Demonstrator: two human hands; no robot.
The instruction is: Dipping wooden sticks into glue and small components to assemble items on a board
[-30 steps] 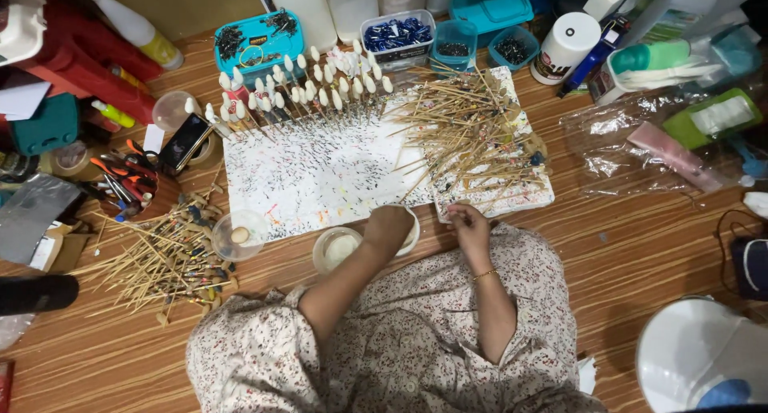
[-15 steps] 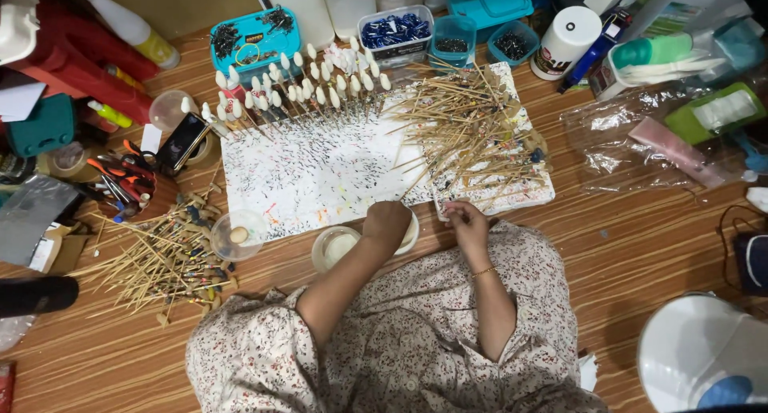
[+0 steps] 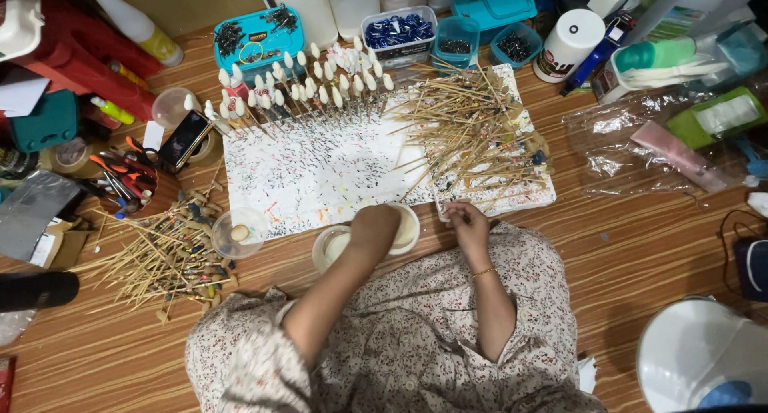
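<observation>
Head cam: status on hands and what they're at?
Left hand over a white bowl, grip hidden. Right hand pinches a thin stick at the foam board edge. Loose stick pile just beyond.

We record a floor [image 3: 640, 245] of striped wood-grain boards in warm brown, running across the whole view and lit evenly from above. We note a red plastic piece of furniture [image 3: 88, 61] at the upper left, with a dark green box [image 3: 48, 121] beside it. A tan board or wall panel [image 3: 192, 5] stands along the top edge. A white round lampshade-like object [image 3: 704, 357] sits at the lower right corner.
</observation>
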